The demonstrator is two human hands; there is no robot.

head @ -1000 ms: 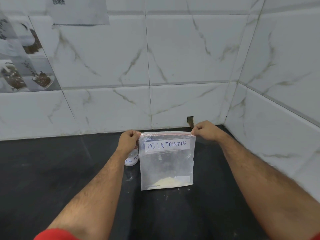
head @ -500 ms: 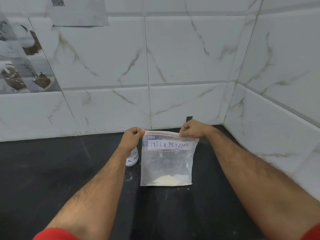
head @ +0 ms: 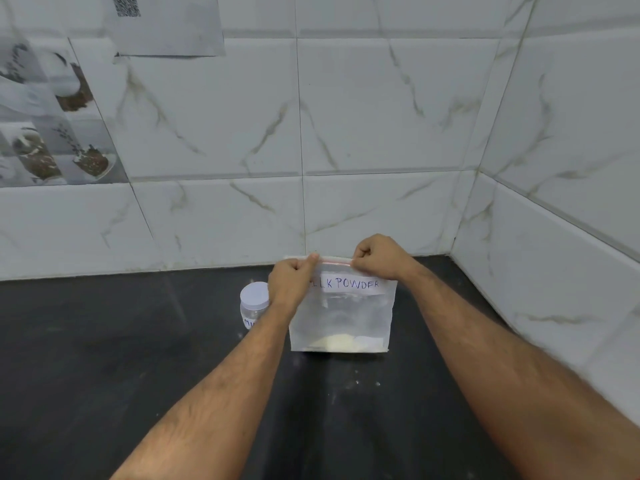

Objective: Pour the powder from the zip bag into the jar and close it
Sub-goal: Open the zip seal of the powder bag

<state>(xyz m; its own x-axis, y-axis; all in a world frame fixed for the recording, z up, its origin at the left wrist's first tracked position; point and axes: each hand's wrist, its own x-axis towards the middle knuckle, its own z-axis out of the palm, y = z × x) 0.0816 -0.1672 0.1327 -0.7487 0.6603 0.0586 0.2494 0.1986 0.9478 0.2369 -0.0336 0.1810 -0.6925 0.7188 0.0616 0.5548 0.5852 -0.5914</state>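
Observation:
A clear zip bag [head: 343, 317] labelled "MILK POWDER" stands upright on the black counter, with a little pale powder [head: 337, 342] at its bottom. My left hand [head: 292, 282] and my right hand [head: 379, 259] both pinch the red zip strip along the bag's top edge, close together near its middle. A small clear jar [head: 252, 308] with a white lid on it stands just left of the bag, partly hidden behind my left wrist.
The black counter [head: 104, 358] runs into a corner of white marble tiles, with the back wall right behind the bag and the side wall [head: 554, 254] at the right. A few powder specks lie on the counter in front of the bag.
Both hands slid inward along the zip strip from the bag's top corners toward its middle. The jar's lid came into view as my left hand moved right.

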